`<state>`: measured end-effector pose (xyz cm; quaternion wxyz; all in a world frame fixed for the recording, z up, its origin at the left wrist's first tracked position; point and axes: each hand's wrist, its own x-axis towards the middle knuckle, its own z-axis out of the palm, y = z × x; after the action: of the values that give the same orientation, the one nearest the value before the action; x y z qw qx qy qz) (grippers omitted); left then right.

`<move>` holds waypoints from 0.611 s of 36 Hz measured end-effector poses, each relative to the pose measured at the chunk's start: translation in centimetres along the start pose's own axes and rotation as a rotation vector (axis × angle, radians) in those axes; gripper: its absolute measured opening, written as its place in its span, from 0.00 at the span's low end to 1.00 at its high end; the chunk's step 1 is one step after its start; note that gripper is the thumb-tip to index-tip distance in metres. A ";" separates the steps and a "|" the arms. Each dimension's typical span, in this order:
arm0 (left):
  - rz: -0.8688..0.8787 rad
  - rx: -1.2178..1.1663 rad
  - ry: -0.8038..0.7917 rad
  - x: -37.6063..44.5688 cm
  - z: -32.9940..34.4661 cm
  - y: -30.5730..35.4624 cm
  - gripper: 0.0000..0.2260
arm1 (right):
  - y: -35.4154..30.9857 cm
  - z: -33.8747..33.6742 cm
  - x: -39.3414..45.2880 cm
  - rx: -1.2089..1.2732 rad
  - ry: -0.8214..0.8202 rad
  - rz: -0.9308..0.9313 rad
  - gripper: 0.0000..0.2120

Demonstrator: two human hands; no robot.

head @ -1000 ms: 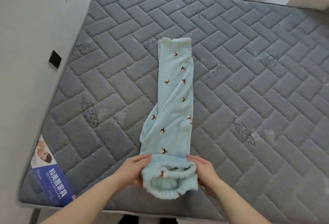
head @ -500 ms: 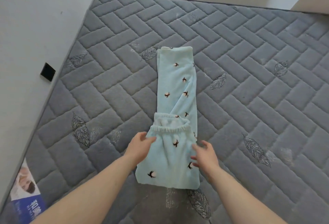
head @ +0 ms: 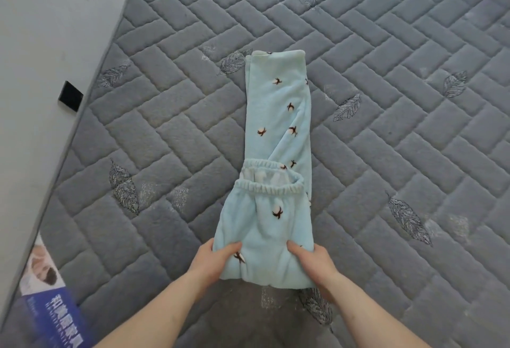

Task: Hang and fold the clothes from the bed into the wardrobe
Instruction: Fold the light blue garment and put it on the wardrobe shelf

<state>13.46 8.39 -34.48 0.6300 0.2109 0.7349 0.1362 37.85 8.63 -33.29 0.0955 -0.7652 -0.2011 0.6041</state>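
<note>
Light blue fleece pyjama trousers (head: 277, 137) with small brown cotton-flower prints lie lengthwise on the grey quilted mattress (head: 154, 115). Their waistband end is folded over onto the legs, the elastic waistband sitting about midway along. My left hand (head: 214, 258) grips the near left corner of the folded part, fingers under the cloth and thumb on top. My right hand (head: 314, 263) grips the near right corner the same way. The wardrobe is out of view.
A white wall (head: 41, 43) runs along the mattress's left side, with a small black square (head: 70, 96) on it. A blue and white label (head: 52, 300) sits on the mattress's near left corner. Bare mattress lies on both sides of the trousers.
The waistband end was lifted from the near edge and folded over onto the legs. Both hands then slid back from the waistband to the near corners of the fold and took hold there.
</note>
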 end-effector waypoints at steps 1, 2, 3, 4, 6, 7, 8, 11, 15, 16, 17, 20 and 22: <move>-0.005 0.051 0.000 -0.8 -0.3 0.0 0.14 | 0.3 -0.1 -0.7 -0.021 -0.009 0.008 0.20; -0.015 0.103 0.002 -1.8 -0.6 -0.1 0.12 | 0.5 -0.2 -1.5 -0.052 -0.021 0.018 0.19; -0.036 0.147 0.005 -3.0 -0.9 -0.4 0.12 | 0.8 -0.3 -2.6 -0.080 -0.041 0.033 0.19; -0.064 0.176 0.005 -4.4 -1.3 -0.8 0.12 | 1.2 -0.4 -3.9 -0.103 -0.065 0.059 0.19; -0.142 0.186 -0.018 -7.3 -1.9 -1.7 0.14 | 2.1 -0.4 -6.7 -0.144 -0.115 0.119 0.19; -0.190 0.208 -0.040 -9.0 -2.3 -2.3 0.15 | 2.9 -0.3 -8.2 -0.166 -0.138 0.147 0.20; -0.241 0.266 -0.066 -10.7 -2.7 -2.8 0.15 | 3.6 -0.2 -9.7 -0.191 -0.159 0.173 0.21; -0.398 0.449 -0.172 -15.5 -4.2 -4.4 0.16 | 6.2 -0.2 -14.5 -0.221 -0.206 0.248 0.22; -0.523 0.583 -0.310 -20.3 -5.6 -5.6 0.14 | 8.8 -0.7 -19.9 -0.224 -0.231 0.301 0.18; -0.528 0.584 -0.322 -21.0 -5.9 -5.6 0.14 | 9.2 -0.9 -20.7 -0.216 -0.230 0.305 0.17; -0.525 0.574 -0.324 -21.6 -6.1 -5.4 0.14 | 9.5 -1.1 -21.2 -0.201 -0.229 0.299 0.19; -0.469 0.479 -0.291 -22.0 -6.5 -4.0 0.19 | 9.2 -2.0 -21.7 -0.116 -0.206 0.240 0.34; -0.402 0.306 -0.268 -21.4 -6.4 -2.4 0.23 | 7.6 -2.8 -21.5 -0.021 -0.178 0.192 0.39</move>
<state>9.28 -3.60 -15.98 0.6966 0.1699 0.6843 -0.1331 37.91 -7.03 -16.51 0.0109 -0.7252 -0.1411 0.6738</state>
